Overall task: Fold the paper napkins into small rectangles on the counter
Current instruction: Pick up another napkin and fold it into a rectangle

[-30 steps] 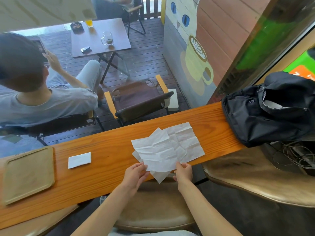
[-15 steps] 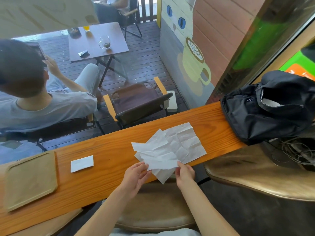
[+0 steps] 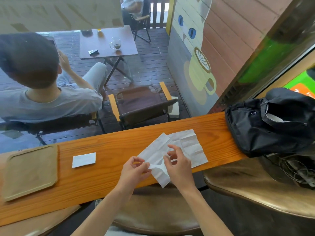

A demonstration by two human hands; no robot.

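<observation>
A creased white paper napkin (image 3: 157, 151) lies half-lifted on the wooden counter (image 3: 109, 174), its near corner hanging over the front edge. My left hand (image 3: 134, 169) pinches its near edge between thumb and fingers. My right hand (image 3: 179, 163) hovers over the same napkin with fingers spread and curled, touching its middle. A second unfolded napkin (image 3: 190, 147) lies flat under and to the right of it. A small folded napkin rectangle (image 3: 84, 159) rests on the counter to the left.
A tan tray (image 3: 30, 171) sits at the counter's left end. A black bag (image 3: 269, 121) fills the right end. Stools stand below the counter's front edge. Beyond a window, a person sits with a chair and table.
Both hands have moved up from the napkin's near edge. The top napkin is now partly gathered and lifted, and my right hand has let go of the edge and reached over its middle.
</observation>
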